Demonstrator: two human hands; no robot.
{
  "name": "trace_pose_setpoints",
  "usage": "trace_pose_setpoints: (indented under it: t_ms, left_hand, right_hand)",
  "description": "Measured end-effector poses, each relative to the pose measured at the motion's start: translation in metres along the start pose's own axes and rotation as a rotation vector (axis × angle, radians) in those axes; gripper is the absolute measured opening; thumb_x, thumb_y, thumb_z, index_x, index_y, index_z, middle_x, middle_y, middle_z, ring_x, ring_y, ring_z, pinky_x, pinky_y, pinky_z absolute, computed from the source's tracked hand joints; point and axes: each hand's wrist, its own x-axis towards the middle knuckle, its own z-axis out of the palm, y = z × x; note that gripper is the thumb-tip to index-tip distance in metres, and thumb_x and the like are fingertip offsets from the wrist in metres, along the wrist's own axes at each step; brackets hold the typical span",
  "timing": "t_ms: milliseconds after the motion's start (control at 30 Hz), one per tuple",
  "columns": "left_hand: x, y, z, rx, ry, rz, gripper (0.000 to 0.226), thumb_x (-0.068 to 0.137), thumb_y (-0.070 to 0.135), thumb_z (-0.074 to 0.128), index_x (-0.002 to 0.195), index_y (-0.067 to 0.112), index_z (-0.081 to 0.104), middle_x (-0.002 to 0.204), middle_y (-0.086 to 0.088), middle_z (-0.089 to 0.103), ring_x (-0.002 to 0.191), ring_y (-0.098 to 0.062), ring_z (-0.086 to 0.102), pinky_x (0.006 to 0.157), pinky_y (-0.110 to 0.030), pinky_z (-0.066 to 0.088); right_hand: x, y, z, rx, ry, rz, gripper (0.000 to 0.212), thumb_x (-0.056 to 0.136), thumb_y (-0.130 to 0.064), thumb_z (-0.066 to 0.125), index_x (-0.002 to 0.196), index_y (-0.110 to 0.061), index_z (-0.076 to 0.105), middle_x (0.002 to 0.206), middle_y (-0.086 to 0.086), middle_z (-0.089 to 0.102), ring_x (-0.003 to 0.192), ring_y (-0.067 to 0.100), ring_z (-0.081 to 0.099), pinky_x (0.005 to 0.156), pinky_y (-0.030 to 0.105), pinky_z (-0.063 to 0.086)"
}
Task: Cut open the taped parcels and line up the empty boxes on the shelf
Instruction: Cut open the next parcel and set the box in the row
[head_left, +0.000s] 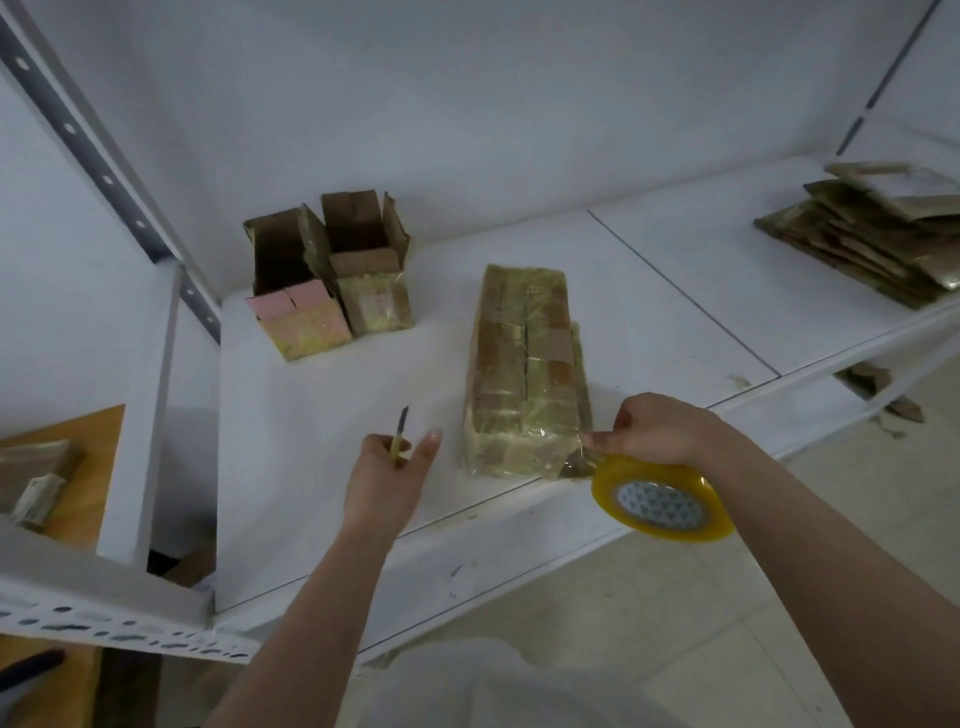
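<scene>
Two opened boxes (327, 275) stand side by side at 10 o'clock on the shelf (649, 291). One taped parcel (527, 369) lies at centre, still sealed. Left hand (387, 467) pinches a knife (400, 434), blade up. Right hand (657, 431) pinches a tape strip off the roll (662, 504) at the parcel's near corner. Flattened cardboard (878, 234) lies at 2 o'clock. Judgement: roughly two-thirds done.

- The white shelf board (322, 415) lies bare between the two open boxes (332, 270) near its back left corner and the taped parcel (524, 364) toward its front edge.
- The left hand (389, 467), holding a small knife (401, 434), hovers over that bare stretch.
- The right hand (654, 431) and a tape roll (662, 504) crowd the parcel's front right corner.
- Flattened cardboard (878, 234) fills the right end.
- A slotted upright post (93, 156) bars the left side.
</scene>
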Motion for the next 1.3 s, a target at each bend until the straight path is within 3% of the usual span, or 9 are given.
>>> trace_pose_setpoints:
  t_ms: [167, 267, 400, 500, 600, 667, 900, 1067, 1300]
  left_hand:
    - [-0.003, 0.063, -0.032, -0.155, -0.101, 0.303, 0.025, 0.103, 0.033, 0.042, 0.09, 0.015, 0.052, 0.074, -0.001, 0.051, 0.062, -0.014, 0.045, 0.058, -0.028, 0.036]
    - [-0.019, 0.118, -0.013, -0.122, -0.4, 0.553, 0.032, 0.106, 0.027, 0.038, 0.084, 0.014, 0.057, 0.068, 0.0, 0.052, 0.051, -0.004, 0.045, 0.051, -0.017, 0.038]
    - [-0.021, 0.142, 0.027, 0.122, -0.754, 0.58, 0.036, 0.106, 0.029, 0.035, 0.082, 0.012, 0.056, 0.063, 0.002, 0.056, 0.047, -0.006, 0.049, 0.048, -0.018, 0.043]
    - [-0.007, 0.124, 0.039, 0.311, -0.674, 0.62, 0.042, 0.105, 0.039, 0.034, 0.076, 0.018, 0.056, 0.06, 0.005, 0.055, 0.051, -0.011, 0.052, 0.051, -0.02, 0.044]
    - [0.001, 0.117, 0.039, 0.22, -0.637, 0.6, 0.044, 0.104, 0.042, 0.032, 0.076, 0.017, 0.054, 0.056, 0.005, 0.054, 0.045, -0.009, 0.049, 0.048, -0.019, 0.043]
    - [0.002, 0.117, 0.04, 0.206, -0.644, 0.609, 0.044, 0.104, 0.044, 0.03, 0.078, 0.016, 0.053, 0.054, 0.007, 0.053, 0.044, -0.009, 0.047, 0.048, -0.02, 0.042]
    - [0.004, 0.117, 0.037, 0.218, -0.726, 0.574, 0.045, 0.104, 0.043, 0.033, 0.072, 0.016, 0.05, 0.058, 0.007, 0.049, 0.047, -0.008, 0.048, 0.054, -0.025, 0.044]
    - [0.0, 0.13, 0.029, 0.532, -0.791, 0.617, 0.046, 0.102, 0.047, 0.036, 0.067, 0.023, 0.054, 0.068, 0.0, 0.061, 0.062, -0.013, 0.06, 0.078, -0.037, 0.052]
    - [-0.013, 0.158, 0.048, 1.03, -0.691, 0.666, 0.052, 0.104, 0.046, 0.03, 0.071, 0.015, 0.056, 0.068, 0.0, 0.06, 0.066, -0.016, 0.059, 0.069, -0.032, 0.045]
  right_hand:
    - [-0.003, 0.002, 0.0, 0.019, -0.018, -0.009, 0.068, 0.079, -0.079, 0.05, 0.106, -0.019, 0.06, 0.107, 0.002, 0.064, 0.099, 0.022, 0.062, 0.092, 0.042, 0.051]
    - [-0.003, 0.001, -0.001, 0.037, -0.028, -0.021, 0.065, 0.079, -0.078, 0.051, 0.101, -0.018, 0.061, 0.103, 0.002, 0.065, 0.097, 0.021, 0.063, 0.092, 0.041, 0.052]
    - [-0.005, 0.002, -0.003, 0.067, -0.057, -0.082, 0.048, 0.084, -0.071, 0.052, 0.084, -0.023, 0.059, 0.099, 0.002, 0.063, 0.091, 0.018, 0.06, 0.083, 0.034, 0.049]
    - [-0.009, 0.01, -0.006, 0.164, -0.097, -0.07, 0.051, 0.087, -0.065, 0.055, 0.112, -0.02, 0.062, 0.115, 0.003, 0.06, 0.099, 0.019, 0.058, 0.089, 0.034, 0.05]
    - [-0.009, 0.025, -0.01, 0.301, -0.153, -0.094, 0.021, 0.088, -0.051, 0.063, 0.106, -0.041, 0.063, 0.119, -0.002, 0.061, 0.101, 0.021, 0.062, 0.092, 0.039, 0.054]
    - [-0.008, 0.03, -0.011, 0.345, -0.166, -0.089, 0.016, 0.089, -0.046, 0.063, 0.105, -0.045, 0.063, 0.12, -0.003, 0.06, 0.103, 0.023, 0.061, 0.094, 0.043, 0.053]
    - [-0.003, 0.015, 0.004, 0.222, -0.123, -0.066, 0.036, 0.093, -0.055, 0.055, 0.117, -0.029, 0.063, 0.12, 0.001, 0.056, 0.104, 0.022, 0.055, 0.097, 0.038, 0.049]
    - [-0.014, 0.035, -0.008, 0.356, -0.104, -0.156, 0.033, 0.095, -0.051, 0.055, 0.12, -0.034, 0.068, 0.118, -0.006, 0.064, 0.1, 0.015, 0.06, 0.087, 0.031, 0.047]
    - [-0.027, 0.033, -0.01, 0.423, -0.036, -0.181, 0.029, 0.1, -0.037, 0.051, 0.121, -0.03, 0.07, 0.121, -0.005, 0.064, 0.108, 0.016, 0.056, 0.096, 0.031, 0.044]
